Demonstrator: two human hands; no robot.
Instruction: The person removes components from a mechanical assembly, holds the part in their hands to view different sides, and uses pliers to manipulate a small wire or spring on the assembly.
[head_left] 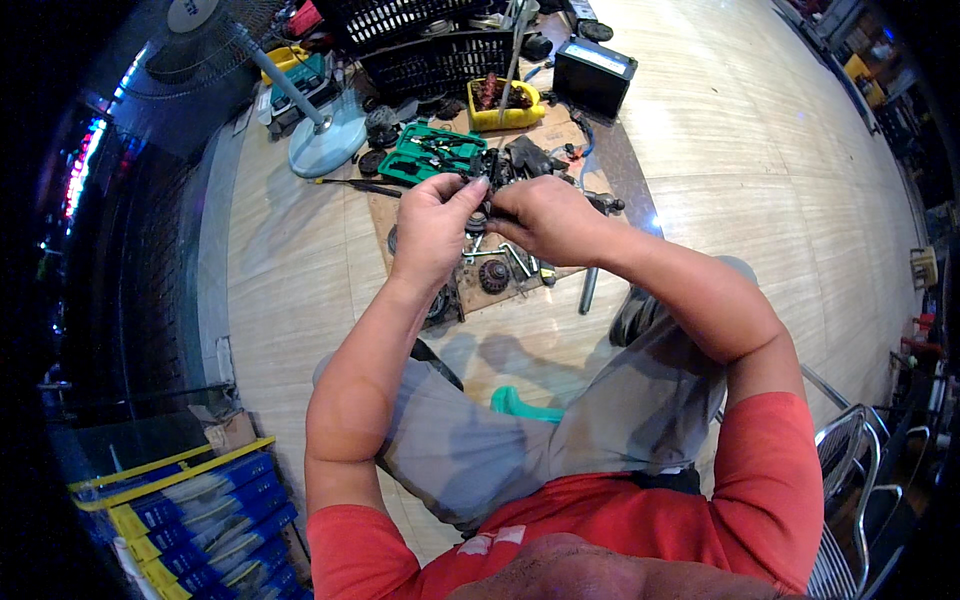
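Fingers of my left hand (432,222) and right hand (545,218) gripped a small dark metal part (487,190), mid-assembly; steady alignment seemed needed next.

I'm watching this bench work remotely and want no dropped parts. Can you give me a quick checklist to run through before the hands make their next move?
1. Left hand grips the small dark metal part: ok, fingers closed on it.
2. Right hand on the same part: ok, touching it.
3. How the part's pieces fit together: cannot tell, hidden by the fingers.
4. Cardboard sheet lies under the hands to catch anything: ok.
5. Green tool case open within view: ok.
6. Loose gear and wrenches crowd the cardboard: not ok.
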